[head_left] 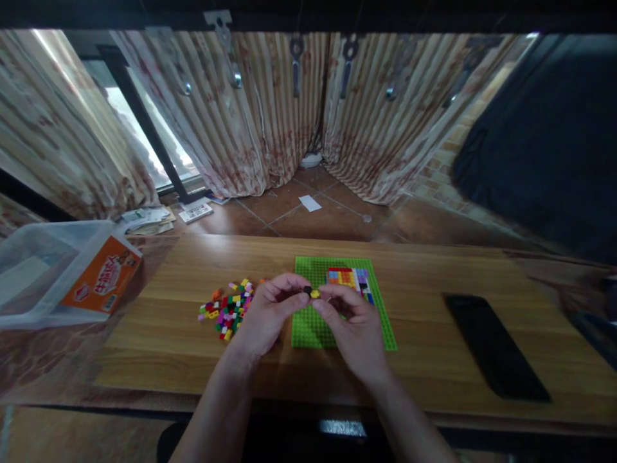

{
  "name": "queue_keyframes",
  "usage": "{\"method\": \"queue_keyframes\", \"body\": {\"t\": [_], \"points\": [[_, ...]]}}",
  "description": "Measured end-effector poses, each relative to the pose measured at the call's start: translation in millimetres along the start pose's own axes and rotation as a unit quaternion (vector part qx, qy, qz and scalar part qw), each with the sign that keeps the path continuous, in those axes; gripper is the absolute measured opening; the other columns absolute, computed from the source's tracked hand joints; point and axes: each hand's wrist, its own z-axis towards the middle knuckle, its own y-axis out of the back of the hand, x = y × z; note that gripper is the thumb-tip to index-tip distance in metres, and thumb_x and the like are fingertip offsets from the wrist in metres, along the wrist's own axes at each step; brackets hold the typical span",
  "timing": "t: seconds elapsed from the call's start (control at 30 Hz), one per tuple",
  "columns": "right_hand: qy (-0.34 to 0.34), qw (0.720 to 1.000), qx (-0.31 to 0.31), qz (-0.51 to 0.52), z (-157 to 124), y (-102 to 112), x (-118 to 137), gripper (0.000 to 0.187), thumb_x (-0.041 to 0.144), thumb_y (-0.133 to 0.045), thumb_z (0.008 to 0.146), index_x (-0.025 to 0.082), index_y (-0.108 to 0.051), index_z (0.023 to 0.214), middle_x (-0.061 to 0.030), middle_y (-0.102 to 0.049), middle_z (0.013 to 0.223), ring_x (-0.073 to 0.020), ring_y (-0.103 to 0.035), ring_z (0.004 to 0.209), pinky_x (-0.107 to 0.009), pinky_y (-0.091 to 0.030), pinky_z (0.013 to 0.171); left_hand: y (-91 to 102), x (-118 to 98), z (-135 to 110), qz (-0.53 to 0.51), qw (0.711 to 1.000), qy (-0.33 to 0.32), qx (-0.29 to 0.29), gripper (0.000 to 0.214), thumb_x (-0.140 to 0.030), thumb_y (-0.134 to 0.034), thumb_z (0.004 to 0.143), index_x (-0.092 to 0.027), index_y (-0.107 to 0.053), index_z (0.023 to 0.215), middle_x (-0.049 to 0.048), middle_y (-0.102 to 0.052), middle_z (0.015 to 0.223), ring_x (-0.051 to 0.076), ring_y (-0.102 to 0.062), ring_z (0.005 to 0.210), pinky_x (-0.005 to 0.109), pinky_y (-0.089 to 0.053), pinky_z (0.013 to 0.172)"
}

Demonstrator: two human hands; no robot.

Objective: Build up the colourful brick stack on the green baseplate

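Observation:
Over the green baseplate (308, 328), my two hands meet with their fingertips almost together. My left hand (272, 312) pinches a small black toy brick (307, 290). Right against it is a yellow toy brick (315, 294), pinched by my right hand (354, 321); whether the two bricks are joined I cannot tell. Several colourful bricks (348, 276) form a block on the baseplate's upper right part, partly covered by my right hand. Left of my left hand lies a loose pile of mixed small bricks (234, 312), its right side hidden by that hand.
All this rests on a low wooden table (419, 276). A black phone-like slab (494, 344) lies on its right side. Beyond the left edge stands a clear plastic box (43, 257) with an orange label. Papers (147, 220) lie on the tiled floor before the curtains (270, 116).

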Motion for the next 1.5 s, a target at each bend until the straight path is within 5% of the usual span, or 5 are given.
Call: {"method": "queue_keyframes", "body": {"t": [0.43,0.7,0.97,1.5], "points": [[-0.006,0.997,0.020,0.072,7.6,19.2,3.7,0.006,0.030,-0.073,0.079,0.025,-0.077,0.080,0.0023,-0.070,0.070,-0.0119,-0.061,0.065,-0.025,-0.049,0.063,-12.0,5.4,-1.1,0.004,0.998,0.018,0.057,0.016,-0.027,-0.079,0.077,-0.016,-0.073,0.086,0.0006,-0.070,0.077,0.010,-0.063,0.070,0.021,-0.047,0.069],[-0.040,0.970,-0.226,-0.075,32.6,79.4,-13.4,0.023,0.038,-0.076,0.069,0.018,-0.078,0.080,-0.0052,-0.076,0.077,-0.0191,-0.068,0.069,-0.031,-0.055,0.065,-8.3,7.9,-0.3,0.034,0.999,0.023,0.017,0.017,-0.027,-0.079,0.076,-0.017,-0.073,0.087,-0.0007,-0.067,0.075,0.010,-0.062,0.068,0.021,-0.046,0.067],[-0.093,0.978,-0.147,-0.118,42.4,84.3,-51.4,0.036,0.048,-0.072,0.072,0.017,-0.078,0.090,-0.0092,-0.078,0.088,-0.0245,-0.071,0.079,-0.037,-0.055,0.075,-12.0,7.3,2.2,0.059,0.998,0.037,0.007,0.018,-0.026,-0.079,0.073,-0.016,-0.072,0.085,-0.0004,-0.068,0.071,0.011,-0.061,0.066,0.023,-0.045,0.067],[-0.067,0.974,-0.128,-0.174,45.5,82.5,-46.0,0.038,0.047,-0.061,0.081,0.016,-0.079,0.095,-0.0092,-0.078,0.088,-0.0241,-0.069,0.079,-0.036,-0.052,0.073,-11.0,7.7,3.7,0.049,0.997,0.051,-0.014,0.016,-0.020,-0.078,0.069,-0.015,-0.071,0.082,-0.0008,-0.067,0.073,0.011,-0.057,0.068,0.024,-0.043,0.068]]}}
